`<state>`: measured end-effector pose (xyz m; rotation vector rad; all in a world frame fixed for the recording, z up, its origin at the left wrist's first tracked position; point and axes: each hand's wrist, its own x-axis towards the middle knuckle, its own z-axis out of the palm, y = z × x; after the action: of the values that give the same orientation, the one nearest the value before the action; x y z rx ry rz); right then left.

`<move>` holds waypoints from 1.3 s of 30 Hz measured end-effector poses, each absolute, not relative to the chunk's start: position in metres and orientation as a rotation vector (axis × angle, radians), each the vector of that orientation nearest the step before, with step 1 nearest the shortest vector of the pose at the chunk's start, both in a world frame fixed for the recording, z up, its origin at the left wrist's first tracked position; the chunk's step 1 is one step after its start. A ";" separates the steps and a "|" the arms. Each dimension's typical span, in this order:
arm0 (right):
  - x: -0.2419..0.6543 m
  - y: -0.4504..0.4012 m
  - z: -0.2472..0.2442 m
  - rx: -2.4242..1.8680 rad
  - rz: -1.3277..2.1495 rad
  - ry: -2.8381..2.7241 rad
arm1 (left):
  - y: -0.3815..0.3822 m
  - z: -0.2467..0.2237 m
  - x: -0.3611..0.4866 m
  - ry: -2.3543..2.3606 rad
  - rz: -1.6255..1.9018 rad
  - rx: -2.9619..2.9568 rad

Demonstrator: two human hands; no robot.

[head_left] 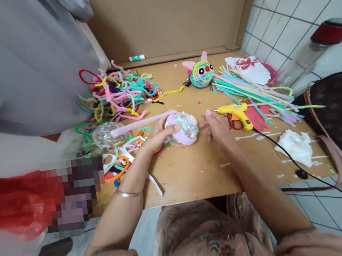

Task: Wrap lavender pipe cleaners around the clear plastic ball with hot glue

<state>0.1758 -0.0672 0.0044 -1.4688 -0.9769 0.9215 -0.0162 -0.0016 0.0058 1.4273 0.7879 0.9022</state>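
Observation:
My left hand (161,135) holds a clear ball (188,125) with mottled contents, its left part wrapped in lilac pipe cleaner. A loose lilac strip (145,122) runs leftward from the ball, over a second clear ball (109,134). My right hand (216,127) is just right of the held ball, apart from it, fingers partly spread with nothing visible between them. Beside its fingertips lies a yellow glue gun (235,115), nozzle pointing left. A finished-looking ball figure (201,73) with eyes, a red nose and pink ears stands farther back.
Tangled pipe cleaners (119,93) cover the table's back left. Straight pipe cleaners (254,92) lie at right, near crumpled tissue (295,147). A black cord (288,155) crosses the right edge beside a brown bag (341,116). A glue stick (137,58) lies at the back.

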 end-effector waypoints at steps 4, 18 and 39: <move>0.178 -0.065 0.013 -1.413 0.911 -0.912 | 0.005 0.002 -0.022 0.720 0.984 1.222; 0.182 -0.068 0.009 -1.512 0.416 -1.098 | 0.009 0.014 -0.028 0.599 1.150 1.165; 0.183 -0.073 0.019 -1.249 0.199 -0.963 | 0.003 0.010 -0.023 0.860 0.934 1.443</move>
<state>0.1832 -0.0730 0.0191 -1.2488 -0.9629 0.1992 -0.0228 0.0028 0.0095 1.4432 0.8597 0.9339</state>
